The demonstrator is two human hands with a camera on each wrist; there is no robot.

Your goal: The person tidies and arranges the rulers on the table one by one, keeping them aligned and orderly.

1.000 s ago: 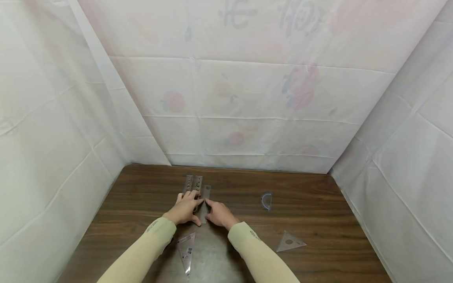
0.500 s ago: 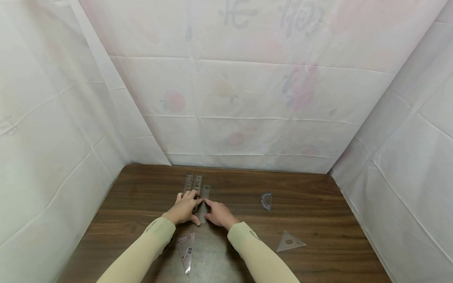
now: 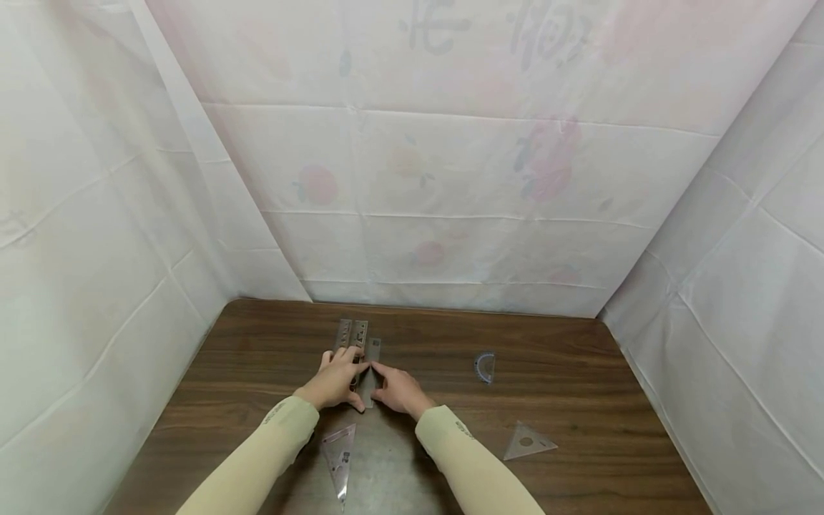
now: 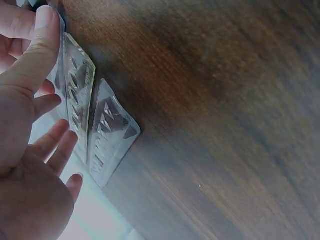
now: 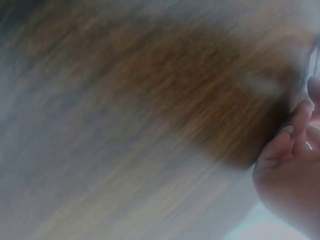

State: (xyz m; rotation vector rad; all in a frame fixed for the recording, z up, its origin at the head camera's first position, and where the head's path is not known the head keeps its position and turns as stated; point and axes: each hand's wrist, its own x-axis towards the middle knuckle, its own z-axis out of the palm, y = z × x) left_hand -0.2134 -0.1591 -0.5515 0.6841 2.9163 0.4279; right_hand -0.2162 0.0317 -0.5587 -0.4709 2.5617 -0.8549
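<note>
Three clear rulers lie side by side in the head view. The left ruler (image 3: 344, 330) and the middle ruler (image 3: 361, 330) have cut-out shapes; the right-hand ruler (image 3: 375, 349) looks plainer and sits a little nearer the person. Across them spreads my left hand (image 3: 335, 380), its fingers on the rulers and its thumb by their near ends. From the right, my right hand (image 3: 400, 390) touches the plain ruler's long edge with forefinger and thumb, set apart. The left wrist view shows the ends of two cut-out rulers (image 4: 111, 131) past the left fingers.
A pinkish clear set square (image 3: 338, 458) lies between the forearms. Toward the right are a small protractor (image 3: 484, 366) and another clear set square (image 3: 528, 441). White printed cloth (image 3: 450, 250) hangs behind and on both sides of the wooden table (image 3: 579, 372).
The plain ruler has slid slightly left, closer to the middle ruler, with the right fingertips moving along with it. The left hand has stayed nearly in place.
</note>
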